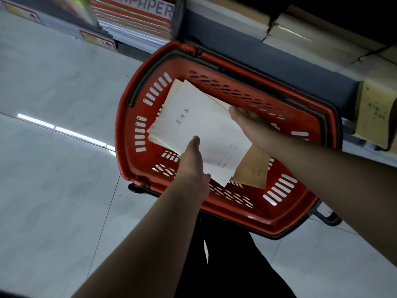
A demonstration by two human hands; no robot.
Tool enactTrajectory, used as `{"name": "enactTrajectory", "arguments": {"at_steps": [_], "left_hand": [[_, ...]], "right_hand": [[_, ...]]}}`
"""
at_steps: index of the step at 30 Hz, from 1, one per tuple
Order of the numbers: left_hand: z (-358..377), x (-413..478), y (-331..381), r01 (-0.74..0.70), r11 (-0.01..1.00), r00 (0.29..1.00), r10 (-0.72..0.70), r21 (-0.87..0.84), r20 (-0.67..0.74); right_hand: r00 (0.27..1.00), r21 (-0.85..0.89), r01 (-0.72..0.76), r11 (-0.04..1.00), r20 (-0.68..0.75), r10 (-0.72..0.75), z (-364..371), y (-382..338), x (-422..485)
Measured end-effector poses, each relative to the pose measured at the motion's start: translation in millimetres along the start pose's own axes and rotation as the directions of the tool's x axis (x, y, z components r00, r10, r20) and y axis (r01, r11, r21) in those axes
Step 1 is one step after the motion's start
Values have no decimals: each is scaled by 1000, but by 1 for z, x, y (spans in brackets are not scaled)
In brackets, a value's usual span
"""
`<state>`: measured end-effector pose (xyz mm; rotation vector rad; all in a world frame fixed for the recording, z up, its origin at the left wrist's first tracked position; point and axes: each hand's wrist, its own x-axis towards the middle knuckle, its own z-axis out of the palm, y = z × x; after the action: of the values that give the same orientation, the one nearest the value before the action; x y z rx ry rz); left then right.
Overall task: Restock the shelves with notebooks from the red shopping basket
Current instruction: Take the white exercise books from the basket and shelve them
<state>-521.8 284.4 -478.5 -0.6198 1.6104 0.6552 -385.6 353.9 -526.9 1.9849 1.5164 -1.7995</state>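
A red shopping basket [133, 134] stands on the floor against the shelf base. Inside it lies a stack of white notebooks [199, 127], the top one printed with dark characters. A brown notebook [253, 166] pokes out from under the stack at the right. My left hand [193, 162] grips the stack's near edge, thumb on top. My right hand [247, 121] holds the far right edge, its fingers hidden under the covers.
The shelf [279, 67] runs along the top right with stacks of brown and pale notebooks [376, 112] on it. More paper stock [133, 18] sits at the top centre. Glossy grey floor tiles [53, 168] spread to the left. My dark trousers are below the basket.
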Motion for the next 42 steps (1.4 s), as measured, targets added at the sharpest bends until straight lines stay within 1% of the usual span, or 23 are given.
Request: {"name": "enactTrajectory", "arguments": {"at_steps": [2, 6, 10, 13, 17, 19, 23, 26, 29, 32, 36, 40, 42], "left_hand": [[-3, 10, -4, 28, 1000, 998, -28, -2, -51], [-10, 25, -12, 87, 995, 994, -83, 50, -74], [-15, 42, -17, 117, 988, 993, -115, 102, -19], [-19, 56, -21, 94, 988, 994, -100, 120, 45], [-16, 66, -25, 34, 992, 984, -54, 119, 170], [-14, 71, -23, 0, 992, 981, -24, 122, 190], [-11, 80, -10, -19, 999, 976, 12, 33, 216], [-9, 78, -4, -64, 996, 979, 51, 57, 198], [-12, 71, -2, -118, 989, 971, 96, 86, 218], [-17, 56, 2, -172, 981, 953, 141, 93, 268], [-20, 25, 13, -229, 968, 940, 193, 100, 282], [-23, -1, 26, -345, 926, 906, 286, 155, 310], [-28, -14, 29, -416, 885, 880, 334, 209, 339]], "right_hand": [[1000, -22, -5, 1000, 5, 5, 5, 5, 11], [1000, -84, -18, 996, 16, 20, 8, 19, 35], [1000, -51, 1, 999, -17, -2, 8, 33, 49], [999, -91, 8, 996, -36, -11, 9, 34, 58], [992, -263, -28, 964, -125, -5, 10, 26, 74], [987, -285, -48, 957, -159, 2, 10, 25, 79], [985, -342, -64, 937, -173, 4, 13, 26, 79], [985, -386, -74, 920, -171, 8, 15, 26, 76], [987, -409, -60, 911, -159, -7, 16, 25, 69], [995, -397, -56, 916, -101, 17, 14, 27, 54], [999, -249, -27, 968, -45, 16, 14, 34, 27], [997, -172, -46, 984, -75, 33, 12, 33, -8], [993, -78, -55, 995, -104, 47, 8, 30, -26]]}}
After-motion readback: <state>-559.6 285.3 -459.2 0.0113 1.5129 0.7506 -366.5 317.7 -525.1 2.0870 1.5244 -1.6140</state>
